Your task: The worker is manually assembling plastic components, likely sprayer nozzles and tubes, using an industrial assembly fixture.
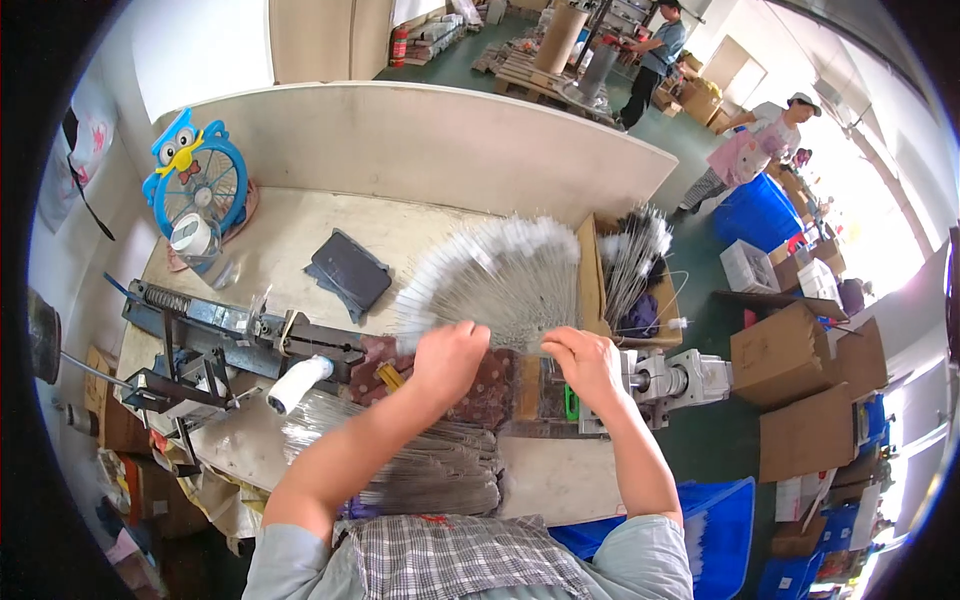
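A fanned heap of thin wire brushes with white bristle ends (500,265) lies on the table in front of me, wire stems toward me. At the near left side of this heap, my left hand (457,358) is closed, its fingers curled in. My right hand (585,362) is at the near right side, thumb and fingers pinched together. Whatever either hand grips is too thin or hidden to make out. Below my hands sits a reddish-brown work surface (480,400). A bundle of wire stems (440,470) lies close to my body, under my left forearm.
A metal machine (680,385) stands right of my right hand, a long clamping rig (230,330) at left. A cardboard box (596,275) with more wire brushes, a dark phone (348,272) and a blue fan (200,180) are farther back. Two people are beyond the partition (400,140).
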### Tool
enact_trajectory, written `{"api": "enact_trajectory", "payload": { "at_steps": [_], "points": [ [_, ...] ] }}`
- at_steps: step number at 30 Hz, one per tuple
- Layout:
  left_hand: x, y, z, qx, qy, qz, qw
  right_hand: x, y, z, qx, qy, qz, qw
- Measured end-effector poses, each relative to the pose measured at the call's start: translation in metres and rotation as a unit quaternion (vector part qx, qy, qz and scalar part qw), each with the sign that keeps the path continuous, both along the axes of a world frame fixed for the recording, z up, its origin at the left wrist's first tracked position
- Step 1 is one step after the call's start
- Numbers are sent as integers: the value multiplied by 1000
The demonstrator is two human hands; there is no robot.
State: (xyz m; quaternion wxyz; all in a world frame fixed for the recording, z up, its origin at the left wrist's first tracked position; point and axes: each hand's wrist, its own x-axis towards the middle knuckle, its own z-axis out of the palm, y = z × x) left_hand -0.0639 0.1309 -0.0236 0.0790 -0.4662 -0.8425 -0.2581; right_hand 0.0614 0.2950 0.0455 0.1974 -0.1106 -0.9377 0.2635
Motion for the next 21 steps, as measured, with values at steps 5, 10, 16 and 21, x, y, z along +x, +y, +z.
{"api": "enact_trajectory", "payload": {
  "at_steps": [5,10,16,21],
  "points": [
    [-20,4,3,13,100,23,995,-13,-4,18,-43,-102,138,984],
    [30,-82,6,134,-53,-27,989,-57,-51,10,13,57,282,958],
    [50,-160,4,301,-552,185,755,-101,-110,-21,24,50,278,959],
    [24,-190,0,454,-662,219,555,-110,-137,-23,53,33,247,967]
  ]
}}
